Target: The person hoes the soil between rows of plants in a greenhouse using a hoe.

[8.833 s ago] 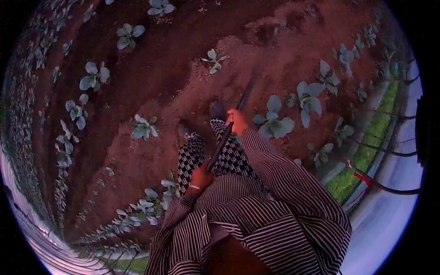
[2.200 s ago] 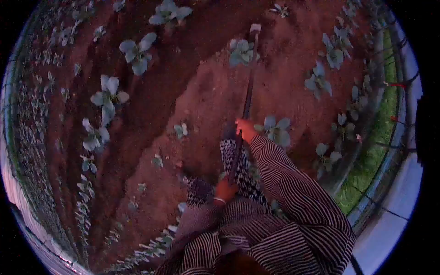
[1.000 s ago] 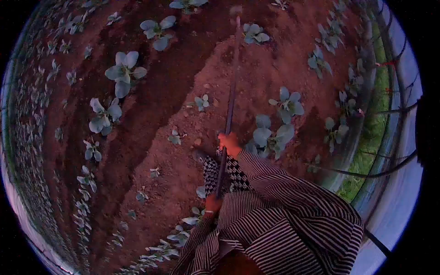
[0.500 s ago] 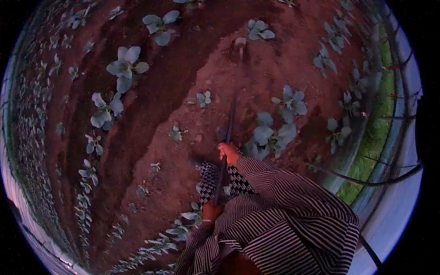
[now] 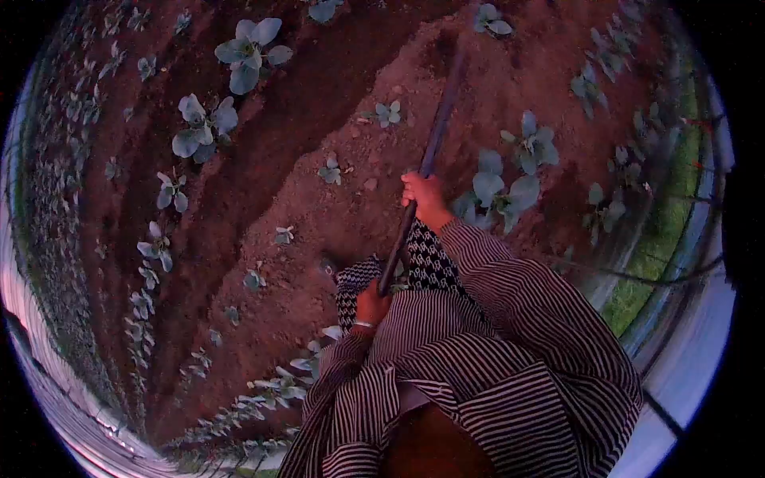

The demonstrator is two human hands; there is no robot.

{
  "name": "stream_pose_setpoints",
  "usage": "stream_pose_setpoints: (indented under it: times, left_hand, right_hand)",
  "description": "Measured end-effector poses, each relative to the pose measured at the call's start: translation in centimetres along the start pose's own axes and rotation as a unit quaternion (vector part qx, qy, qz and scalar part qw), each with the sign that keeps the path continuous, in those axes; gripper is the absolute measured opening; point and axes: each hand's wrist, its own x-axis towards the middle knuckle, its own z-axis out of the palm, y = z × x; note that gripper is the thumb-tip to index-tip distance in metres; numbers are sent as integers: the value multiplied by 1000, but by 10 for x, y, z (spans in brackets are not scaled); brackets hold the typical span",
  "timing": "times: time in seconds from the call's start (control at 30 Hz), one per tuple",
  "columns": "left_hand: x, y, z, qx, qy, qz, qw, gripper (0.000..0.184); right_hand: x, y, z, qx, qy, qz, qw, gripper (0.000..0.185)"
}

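Observation:
A long dark handle (image 5: 441, 127), looking like that of a hoe, slants from near my waist out over the reddish soil. My right hand (image 5: 426, 199) is wrapped round its middle. Lower down, close to my patterned trousers, my left hand (image 5: 371, 307) grips the near end; a pale band circles that wrist. The far end meets the ground beside a small leafy plant (image 5: 492, 21), and its head cannot be made out there. Larger broad-leaved plants (image 5: 496, 191) grow just right of my right hand.
Rows of young plants (image 5: 203, 127) run along the soil to the left, with a darker furrow (image 5: 319, 88) between. Small seedlings (image 5: 330, 170) dot the bed near the handle. On the right are a grass strip (image 5: 645, 271) and a dark curved line (image 5: 677, 279).
The view has shifted, so plants and hands appear higher and farther right. The handle's far part shows more clearly; the pale head seen at its end no longer stands out. Both hands keep hold.

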Motion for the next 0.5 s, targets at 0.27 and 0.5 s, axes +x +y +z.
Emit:
stream_pose_setpoints:
  times: [0.27,0.5]
  left_hand:
    - [-29,-154,-21,38,-117,-72,990,28]
    - [-112,-137,-147,81,-140,-89,983,22]
  right_hand:
    - [60,190,-38,-106,-47,-44,992,12]
    - [-10,274,7,-18,6,55,998,21]
